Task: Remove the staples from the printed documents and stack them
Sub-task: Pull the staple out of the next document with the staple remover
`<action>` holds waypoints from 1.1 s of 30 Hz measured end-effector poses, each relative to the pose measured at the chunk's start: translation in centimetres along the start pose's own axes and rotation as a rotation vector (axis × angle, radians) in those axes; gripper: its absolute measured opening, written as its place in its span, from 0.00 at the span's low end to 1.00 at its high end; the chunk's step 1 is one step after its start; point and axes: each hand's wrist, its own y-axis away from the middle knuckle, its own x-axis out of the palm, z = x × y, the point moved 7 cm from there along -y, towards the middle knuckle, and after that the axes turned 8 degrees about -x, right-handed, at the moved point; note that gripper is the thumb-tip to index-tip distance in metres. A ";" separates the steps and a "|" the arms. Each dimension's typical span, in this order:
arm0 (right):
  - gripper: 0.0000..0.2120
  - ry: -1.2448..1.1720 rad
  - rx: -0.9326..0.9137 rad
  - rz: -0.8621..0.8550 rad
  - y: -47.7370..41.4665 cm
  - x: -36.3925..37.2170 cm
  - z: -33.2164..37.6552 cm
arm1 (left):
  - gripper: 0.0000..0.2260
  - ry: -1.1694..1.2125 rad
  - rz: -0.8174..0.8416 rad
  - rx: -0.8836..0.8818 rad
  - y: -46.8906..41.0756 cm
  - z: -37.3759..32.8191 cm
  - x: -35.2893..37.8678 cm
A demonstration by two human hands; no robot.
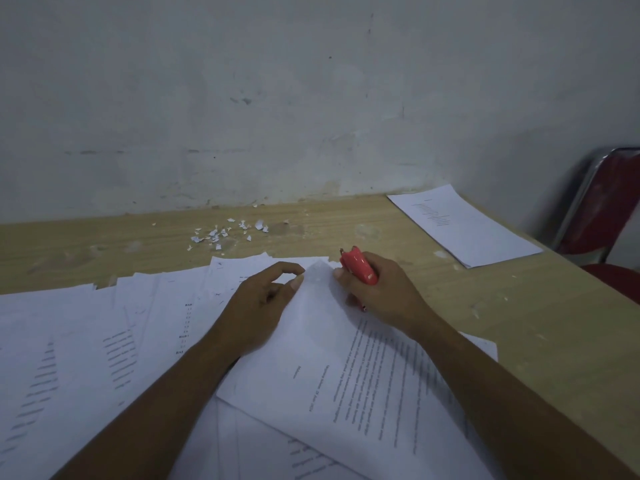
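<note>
Head view: left hand (263, 303) has its fingers curled, thumb and forefinger pinching the raised corner of the top document (346, 368). That document lies on loose printed sheets (86, 341) spread over the near side of the table (346, 220). Right hand (377, 292) has fingers clenched round a red staple remover (358, 268), thumb at the same corner. Separate paper stack (464, 223) at the table's far right. Torn paper scraps (228, 232) near the wall. Red chair (609, 209) beside the table.

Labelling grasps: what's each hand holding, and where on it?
Right hand grips the staple remover round its lower body, with the tip sticking out. Left hand seems to pinch the top document at its far corner.
</note>
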 end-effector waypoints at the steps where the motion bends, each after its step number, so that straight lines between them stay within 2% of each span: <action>1: 0.07 -0.015 0.008 -0.016 0.1 0.1 -0.1 | 0.05 0.006 0.004 0.013 0.1 -0.1 0.0; 6: 0.15 -0.123 0.028 -0.058 0.8 -0.1 -0.5 | 0.14 0.031 -0.025 0.074 0.1 -0.3 -0.1; 10: 0.12 -0.176 0.066 0.041 0.9 -0.3 -1.2 | 0.09 0.016 -0.055 0.067 0.2 -0.7 -0.2; 14: 0.15 -0.185 0.074 0.116 1.3 -0.2 -1.3 | 0.06 -0.028 -0.006 0.079 0.3 -0.5 0.1; 24: 0.15 -0.153 0.057 0.077 1.5 -0.3 -1.3 | 0.05 -0.091 -0.022 0.099 0.4 -0.5 0.1; 29: 0.10 -0.092 0.038 0.015 1.3 -0.3 -1.6 | 0.13 -0.032 -0.039 0.079 0.5 -0.6 0.0; 33: 0.10 -0.099 0.043 -0.066 1.3 -0.3 -1.2 | 0.14 -0.035 -0.034 0.069 0.5 -0.4 0.0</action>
